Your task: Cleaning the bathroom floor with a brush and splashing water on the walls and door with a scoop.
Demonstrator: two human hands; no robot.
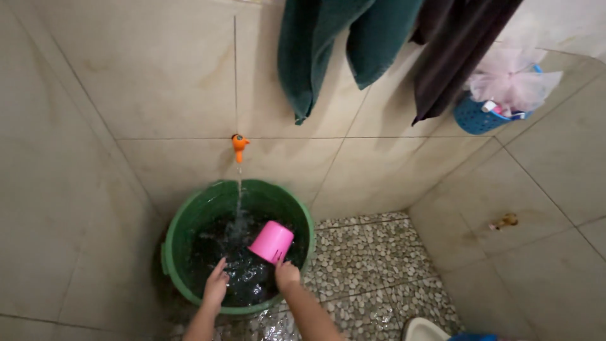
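A green bucket (183, 218) stands on the floor against the tiled wall, full of dark water. An orange tap (238, 144) above it runs a thin stream into the water. My right hand (286, 273) grips the handle of a pink cup (273, 240), held tilted just over the water at the bucket's right side. My left hand (216, 285) reaches over the bucket's near rim with its fingers together, down at the water surface, holding nothing that I can see.
Dark green towels (328, 44) and a dark cloth (451, 50) hang on the wall above. A blue basket (476, 117) with a pink mesh puff (511, 79) hangs at the right. The floor (372, 265) is pebble tile, wet near the bucket. A white object (423, 329) lies at the bottom edge.
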